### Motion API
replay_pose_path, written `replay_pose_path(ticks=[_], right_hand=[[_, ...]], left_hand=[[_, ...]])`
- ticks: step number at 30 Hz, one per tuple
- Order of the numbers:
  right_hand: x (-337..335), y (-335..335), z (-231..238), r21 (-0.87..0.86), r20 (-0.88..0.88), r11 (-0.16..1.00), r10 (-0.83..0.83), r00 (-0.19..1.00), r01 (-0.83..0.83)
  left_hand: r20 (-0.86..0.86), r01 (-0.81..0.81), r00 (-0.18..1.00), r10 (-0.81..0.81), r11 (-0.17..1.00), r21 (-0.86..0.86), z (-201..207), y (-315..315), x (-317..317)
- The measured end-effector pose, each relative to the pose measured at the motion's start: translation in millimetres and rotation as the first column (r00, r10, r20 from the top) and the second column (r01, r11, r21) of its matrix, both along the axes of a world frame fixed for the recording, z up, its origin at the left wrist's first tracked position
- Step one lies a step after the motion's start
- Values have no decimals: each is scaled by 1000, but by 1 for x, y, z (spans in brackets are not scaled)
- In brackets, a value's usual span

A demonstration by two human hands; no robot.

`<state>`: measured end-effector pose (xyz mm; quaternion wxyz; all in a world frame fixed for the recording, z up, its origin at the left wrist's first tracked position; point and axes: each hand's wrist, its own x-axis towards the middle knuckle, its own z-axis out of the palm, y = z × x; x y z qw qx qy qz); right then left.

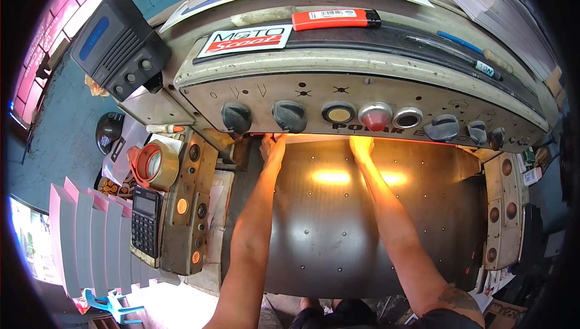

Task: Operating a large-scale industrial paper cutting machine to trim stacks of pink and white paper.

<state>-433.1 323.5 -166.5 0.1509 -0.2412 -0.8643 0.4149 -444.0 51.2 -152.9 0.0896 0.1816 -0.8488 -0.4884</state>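
Note:
Both my arms stretch forward over the dark metal table [314, 220] of a paper cutting machine. My left hand [273, 145] is at the table's far edge, under the left knobs of the front panel [290, 96]; its fingertips go out of sight below the panel. To the right, my right hand [361, 145] reaches into the lit gap under the panel, and its fingers are hidden. A pale strip of paper [317, 139] shows between the two hands, close to both. Whether either hand grips it cannot be made out.
Knobs and a red button [375, 117] line the panel. Above lie a red box cutter [335, 19], a card [244, 40] and pens [453, 51]. Left are tape rolls [158, 166], a calculator [145, 220] and paper stacks [90, 238]. A button box [501, 208] borders the right.

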Motion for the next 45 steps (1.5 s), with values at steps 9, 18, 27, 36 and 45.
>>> replay_pose_path(ticks=[9,18,27,36,45], right_hand=[[201,-11,24,-300,57,953,58,997,-38],[467,-66,55,-296,248,949,-30,968,106],[568,-95,5,-719,251,613,-209,945,327],[581,-57,-25,-963,213,178,51,976,201],[566,-41,-32,-981,-47,172,210,977,-84]], left_hand=[[-45,-90,994,95,991,102,23,-7,209],[12,26,1000,-29,984,175,26,-58,442],[39,-108,994,100,903,416,24,-73,513],[453,-220,703,-549,438,872,14,12,562],[417,-270,800,-432,362,892,30,69,554]])
